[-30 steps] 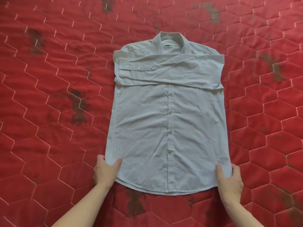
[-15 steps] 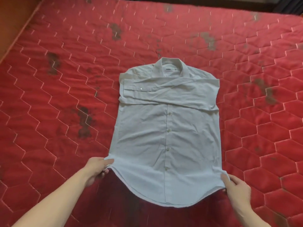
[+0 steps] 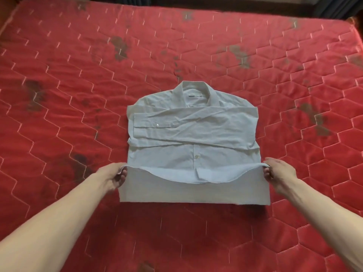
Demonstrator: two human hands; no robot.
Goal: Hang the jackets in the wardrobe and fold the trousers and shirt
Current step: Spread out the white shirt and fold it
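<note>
Since half a second ago: hem point(image 3: 193, 178) carried up off the mattress point(image 3: 59, 85) and over toward the collar point(image 3: 193, 91); lower body of the shirt point(image 3: 192, 124) now doubled, inside face up in a plain band nearest me.

Item, shirt: pale, buttoned, lying middle of the mattress, collar away from me. Sleeves crossed flat over the chest, one cuff with its button showing on my left side. Hem hangs between my hands in a shallow downward curve, its ends high, its middle sagging onto the placket.

Item, left hand point(image 3: 115, 174): fingers curled round the hem's left corner, pinching it, held just above the cloth.

Item, right hand point(image 3: 279, 173): thumb and fingers pinching the hem's right corner, level with the left.

Item, mattress: red, quilted in hexagons, dark stains scattered.

Step in hand, as I judge it: folding bottom to top, about halfway across.

Risks, as I judge them:
- sagging middle lands first and creases under the fold, because only the corners are held;
- one hand travelling ahead of the other skews the fold line;
- dragging forward shifts the crossed sleeves out of place;
- a loose pinch drops a corner short of the shoulders.
</note>
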